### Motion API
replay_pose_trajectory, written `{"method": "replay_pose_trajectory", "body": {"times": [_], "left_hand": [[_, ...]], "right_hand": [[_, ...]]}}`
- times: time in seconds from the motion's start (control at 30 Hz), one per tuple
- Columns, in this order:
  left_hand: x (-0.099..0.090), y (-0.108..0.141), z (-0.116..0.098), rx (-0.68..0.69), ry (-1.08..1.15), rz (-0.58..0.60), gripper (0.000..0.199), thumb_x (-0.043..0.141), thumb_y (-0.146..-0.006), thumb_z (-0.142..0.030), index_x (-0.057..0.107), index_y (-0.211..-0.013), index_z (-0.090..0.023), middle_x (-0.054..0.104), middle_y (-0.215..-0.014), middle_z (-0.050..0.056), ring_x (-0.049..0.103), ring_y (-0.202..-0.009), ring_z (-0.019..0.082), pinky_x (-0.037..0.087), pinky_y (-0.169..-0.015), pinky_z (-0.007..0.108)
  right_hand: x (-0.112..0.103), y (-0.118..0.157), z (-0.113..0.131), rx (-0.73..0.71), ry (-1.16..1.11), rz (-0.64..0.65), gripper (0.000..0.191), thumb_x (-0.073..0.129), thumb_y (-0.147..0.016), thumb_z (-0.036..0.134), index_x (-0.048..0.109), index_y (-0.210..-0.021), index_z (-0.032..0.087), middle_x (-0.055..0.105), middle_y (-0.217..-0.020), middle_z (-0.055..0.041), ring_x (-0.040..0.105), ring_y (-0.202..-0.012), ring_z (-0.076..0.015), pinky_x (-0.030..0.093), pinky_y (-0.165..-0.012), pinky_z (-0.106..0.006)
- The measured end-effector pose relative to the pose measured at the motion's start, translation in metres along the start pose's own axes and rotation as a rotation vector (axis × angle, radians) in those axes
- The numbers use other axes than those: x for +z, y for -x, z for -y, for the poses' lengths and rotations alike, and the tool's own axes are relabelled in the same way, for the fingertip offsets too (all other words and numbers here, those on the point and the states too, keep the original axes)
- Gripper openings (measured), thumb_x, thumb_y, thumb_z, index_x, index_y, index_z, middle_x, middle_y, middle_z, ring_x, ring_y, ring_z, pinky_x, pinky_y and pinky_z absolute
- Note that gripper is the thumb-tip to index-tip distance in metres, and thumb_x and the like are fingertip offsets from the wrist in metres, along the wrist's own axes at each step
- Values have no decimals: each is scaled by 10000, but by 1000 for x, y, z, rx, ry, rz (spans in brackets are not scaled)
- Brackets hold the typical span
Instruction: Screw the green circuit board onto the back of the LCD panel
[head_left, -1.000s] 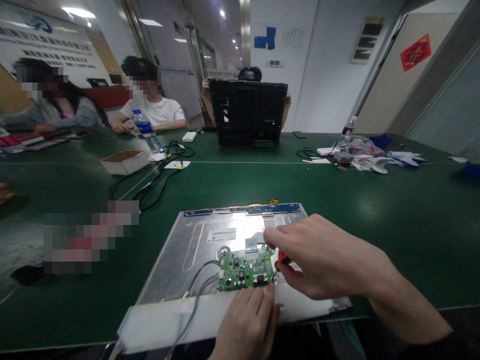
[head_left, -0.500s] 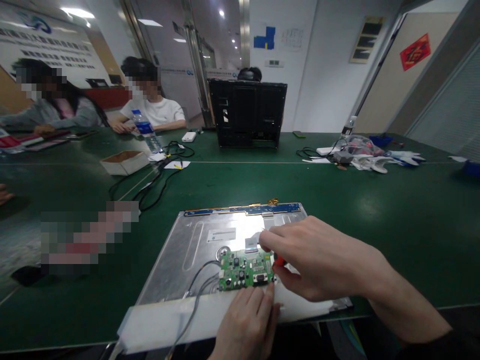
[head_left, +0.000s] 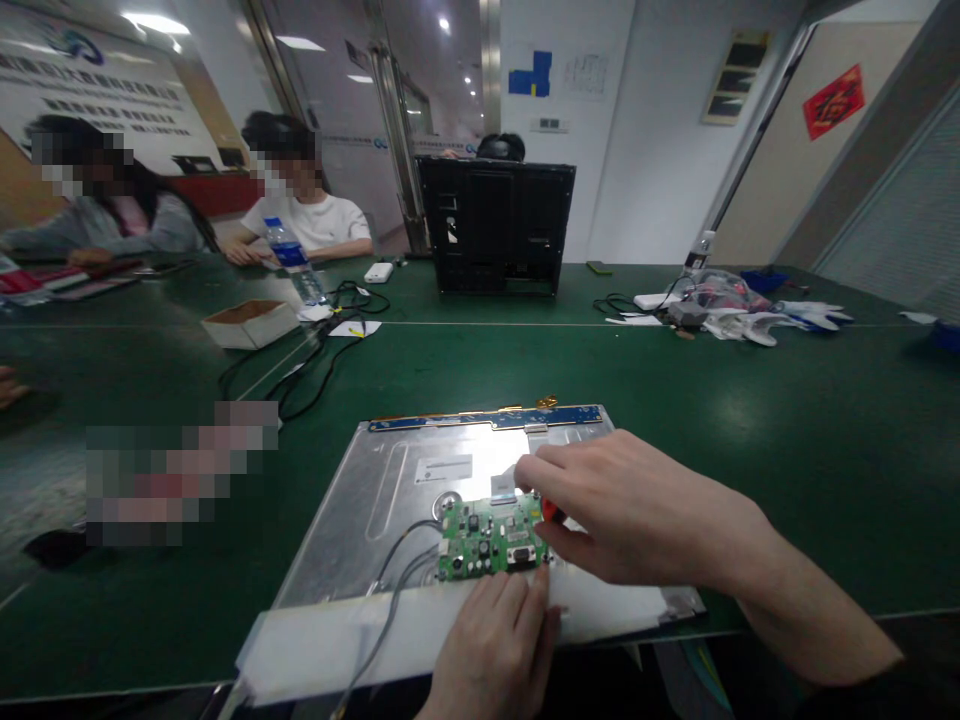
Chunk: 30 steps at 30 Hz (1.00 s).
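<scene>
Your right hand (head_left: 615, 510), pinching a red-handled tool (head_left: 551, 509), has shifted slightly left over the right end of the green circuit board (head_left: 487, 530), so work seems centred there. The board lies on the metal panel (head_left: 341, 520), unmoved. Your left hand (head_left: 495, 640) stays at its front edge, fingers close together; you can't tell whether they grip anything.

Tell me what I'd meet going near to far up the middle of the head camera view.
Bare left hand, green rectangular circuit board, white rectangular paper-like label, long narrow blue circuit strip, upright black rectangular casing.
</scene>
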<state>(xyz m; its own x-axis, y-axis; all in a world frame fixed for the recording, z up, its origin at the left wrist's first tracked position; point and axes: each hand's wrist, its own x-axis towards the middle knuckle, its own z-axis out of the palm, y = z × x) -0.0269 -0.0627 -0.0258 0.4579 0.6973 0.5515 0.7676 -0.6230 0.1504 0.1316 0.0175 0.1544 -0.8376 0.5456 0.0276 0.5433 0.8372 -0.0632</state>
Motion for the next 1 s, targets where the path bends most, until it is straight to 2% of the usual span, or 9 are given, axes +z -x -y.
{"method": "replay_pose_trajectory", "body": {"times": [0.1,0.23,0.4,0.5,0.57,0.7,0.77,0.9,1.0], "left_hand": [[1,0,0,-1,-2,-7,220,362,-971,-174,556,-1066,-137,582,-724,49,587,-620,198,470,-540,310],[2,2,1,9,-3,1,227,376,-969,-180,546,-1106,-118,587,-735,58,586,-621,208,479,-543,324],[0,1,1,16,-6,4,242,363,-979,-189,535,-1128,-108,592,-742,66,585,-627,205,477,-555,318],[-1,-1,0,17,-12,-2,240,349,-988,-197,536,-1114,-117,587,-731,59,583,-619,200,459,-542,307],[-1,-1,0,12,-13,3,235,347,-987,-193,537,-1105,-124,588,-736,60,585,-621,200,455,-539,305],[0,-1,0,6,2,16,237,348,-977,-178,535,-1110,-116,590,-744,65,587,-631,208,467,-548,318],[0,0,0,0,11,24,239,353,-975,-175,531,-1122,-112,591,-744,65,585,-630,212,473,-549,325],[-1,0,1,-15,56,31,220,371,-973,-190,536,-1105,-128,589,-743,60,581,-635,212,461,-537,316],[-6,-1,1,-16,118,17,195,391,-966,-182,537,-1089,-148,584,-735,47,571,-634,202,447,-537,302]], "right_hand": [[1,0,0,-2,-9,10,133,531,-888,287,511,-974,187,673,-890,-44,613,-713,-182,370,-567,-292],[2,-1,-1,70,24,28,195,565,-894,386,544,-931,196,682,-814,-35,618,-671,-185,338,-538,-292],[1,1,-3,34,27,8,78,524,-892,253,549,-933,192,681,-820,-29,615,-681,-167,338,-559,-284],[0,3,-3,1,3,4,86,490,-871,188,531,-947,185,676,-861,-34,609,-705,-165,361,-580,-288],[0,3,-3,8,-3,14,83,514,-878,231,538,-940,182,680,-865,-42,615,-722,-175,367,-584,-288],[0,1,-2,90,29,29,239,573,-884,428,574,-878,189,689,-790,-41,628,-686,-192,336,-552,-284],[1,1,-2,96,50,16,209,547,-904,398,578,-859,196,685,-762,-28,624,-659,-186,322,-544,-284],[-1,4,-3,11,6,4,64,509,-884,220,548,-926,193,685,-844,-27,620,-697,-172,353,-570,-282],[-2,5,-2,-7,-30,25,79,529,-868,235,534,-930,186,686,-863,-34,627,-710,-177,370,-576,-283]]}}
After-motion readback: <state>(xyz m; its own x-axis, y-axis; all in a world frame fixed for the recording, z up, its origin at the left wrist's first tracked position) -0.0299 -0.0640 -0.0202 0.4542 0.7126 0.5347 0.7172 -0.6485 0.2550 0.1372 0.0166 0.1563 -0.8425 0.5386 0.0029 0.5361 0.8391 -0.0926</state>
